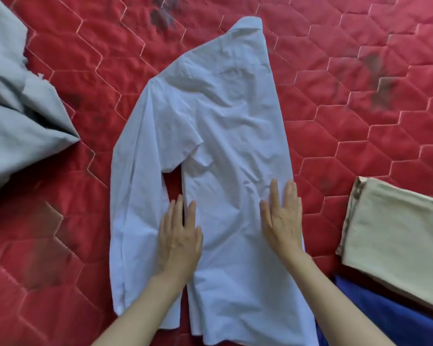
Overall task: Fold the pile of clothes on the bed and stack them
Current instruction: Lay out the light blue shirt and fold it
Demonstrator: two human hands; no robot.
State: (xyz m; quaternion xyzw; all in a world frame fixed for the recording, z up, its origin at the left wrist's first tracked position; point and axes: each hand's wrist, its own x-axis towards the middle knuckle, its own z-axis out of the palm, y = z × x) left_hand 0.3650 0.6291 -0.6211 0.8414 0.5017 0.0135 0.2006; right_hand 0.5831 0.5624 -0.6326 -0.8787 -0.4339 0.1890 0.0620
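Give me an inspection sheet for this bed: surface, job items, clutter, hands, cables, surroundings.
Surface: red quilted bedcover with hexagon stitching and dark blotches.
Job's things: white long-sleeved shirt spread flat, collar pointing away, right edge folded straight, one sleeve lying along its left side; folded beige garment on blue cloth at right; crumpled grey cloth at left.
Clutter: nothing seen.
Hands: left hand and right hand both flat, fingers straight, pressing the shirt's lower part; no grip on anything.
Cables: nothing seen.
Surroundings: nothing seen beyond the bed.
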